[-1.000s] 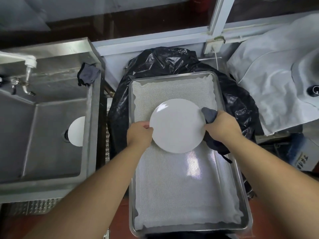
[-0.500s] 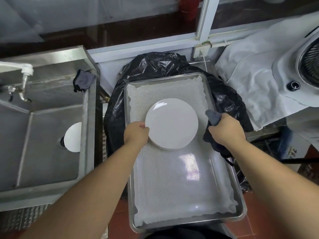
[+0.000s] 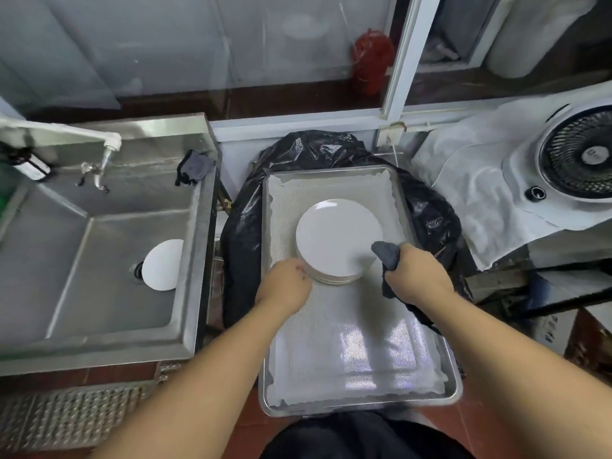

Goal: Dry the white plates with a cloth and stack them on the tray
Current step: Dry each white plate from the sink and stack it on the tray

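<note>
The stack of white plates sits on the tray, in its far half. The left hand, fingers curled, touches the stack's near-left edge; the right hand clenches a dark cloth at the stack's right.

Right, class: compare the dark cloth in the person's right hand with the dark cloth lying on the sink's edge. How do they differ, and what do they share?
The cloth in the right hand is gripped by the right hand over the tray; the cloth on the sink rim lies loose, touched by nobody. The held cloth trails down past the wrist; the sink cloth sits crumpled in a heap. The held one touches the plate stack; the other lies far from any plate. Both are dark grey and rumpled.
</note>
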A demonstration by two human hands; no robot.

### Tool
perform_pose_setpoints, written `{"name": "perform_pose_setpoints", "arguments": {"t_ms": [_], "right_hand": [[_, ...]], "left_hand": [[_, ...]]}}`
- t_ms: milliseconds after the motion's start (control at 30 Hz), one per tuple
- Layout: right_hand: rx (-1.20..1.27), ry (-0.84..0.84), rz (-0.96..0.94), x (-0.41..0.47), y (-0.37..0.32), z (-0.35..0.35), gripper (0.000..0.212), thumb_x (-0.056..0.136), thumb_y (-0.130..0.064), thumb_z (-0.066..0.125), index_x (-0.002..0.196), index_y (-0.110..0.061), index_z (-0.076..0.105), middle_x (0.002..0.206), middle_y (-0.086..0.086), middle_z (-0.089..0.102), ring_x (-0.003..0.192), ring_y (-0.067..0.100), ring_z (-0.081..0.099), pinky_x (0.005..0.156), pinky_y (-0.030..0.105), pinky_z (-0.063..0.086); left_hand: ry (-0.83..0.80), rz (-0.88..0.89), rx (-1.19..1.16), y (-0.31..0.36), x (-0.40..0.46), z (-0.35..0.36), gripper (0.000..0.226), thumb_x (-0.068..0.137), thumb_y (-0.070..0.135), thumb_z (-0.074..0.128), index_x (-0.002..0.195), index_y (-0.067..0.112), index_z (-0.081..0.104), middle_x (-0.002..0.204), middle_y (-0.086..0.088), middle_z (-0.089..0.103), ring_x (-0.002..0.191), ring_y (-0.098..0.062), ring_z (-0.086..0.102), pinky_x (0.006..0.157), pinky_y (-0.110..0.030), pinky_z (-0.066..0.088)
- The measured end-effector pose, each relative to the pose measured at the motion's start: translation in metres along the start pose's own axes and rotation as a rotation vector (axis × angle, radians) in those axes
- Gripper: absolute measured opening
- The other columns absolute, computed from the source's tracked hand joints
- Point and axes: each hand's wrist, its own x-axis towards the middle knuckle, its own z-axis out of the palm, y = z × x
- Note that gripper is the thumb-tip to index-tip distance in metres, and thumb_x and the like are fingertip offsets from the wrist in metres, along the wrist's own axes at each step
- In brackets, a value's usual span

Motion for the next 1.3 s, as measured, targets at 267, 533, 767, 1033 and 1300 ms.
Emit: {"name": "perform_pose_setpoints", "arguments": {"t_ms": [267,533,767,1033,1300], "right_hand": [[-0.243,-0.099,-0.256,-0.038,-0.007,0.016,0.019,0.083,-0.015,0.054,0.093,-0.026,0.043,0.085,-0.002,0.053,0.078,0.028,0.053,0.057,0.032,0.038],[-0.234,-0.174,-0.532,-0.081,0.003,0.027,0.018,0.08,-0.017,0.055,0.083,-0.026,0.039,0.083,-0.009,0.055,0.072,0.022,0.054,0.055,0.031,0.039],[-0.333,-0.243,-0.813,-0.143,-0.017,0.06,0.011,0.09,-0.017,0.05,0.096,-0.024,0.045,0.093,0.001,0.061,0.084,0.032,0.062,0.065,0.036,0.051],[-0.456,-0.277,-1.131,-0.225,-0.112,0.088,0.019,0.093,-0.026,0.06,0.108,-0.025,0.047,0.094,-0.001,0.058,0.089,0.03,0.066,0.071,0.038,0.056],[-0.588,-0.289,-1.398,-0.359,-0.212,0.172,0.038,0.094,-0.024,0.06,0.131,-0.023,0.051,0.117,0.006,0.071,0.105,0.032,0.071,0.08,0.039,0.054]], "left_hand": [[-0.078,0.076,0.325,-0.019,-0.072,0.014,0.06,0.103,0.037,0.054,0.16,0.024,0.04,0.161,-0.003,0.042,0.144,-0.027,0.044,0.112,-0.042,0.046],[0.098,-0.11,0.315,-0.025,-0.169,0.036,0.058,0.102,0.035,0.052,0.158,0.023,0.042,0.159,-0.005,0.042,0.141,-0.031,0.044,0.112,-0.045,0.045],[0.235,-0.295,0.275,-0.061,-0.258,0.061,0.049,0.101,0.035,0.051,0.149,0.026,0.05,0.145,-0.003,0.052,0.134,-0.031,0.05,0.106,-0.05,0.049],[0.484,-0.538,0.111,-0.133,-0.358,0.047,0.054,0.103,0.037,0.051,0.155,0.028,0.044,0.154,0.0,0.048,0.134,-0.027,0.054,0.107,-0.047,0.052],[0.659,-0.766,0.009,-0.246,-0.478,0.026,0.055,0.1,0.038,0.051,0.154,0.032,0.043,0.148,0.002,0.05,0.13,-0.026,0.051,0.097,-0.046,0.052]]}}
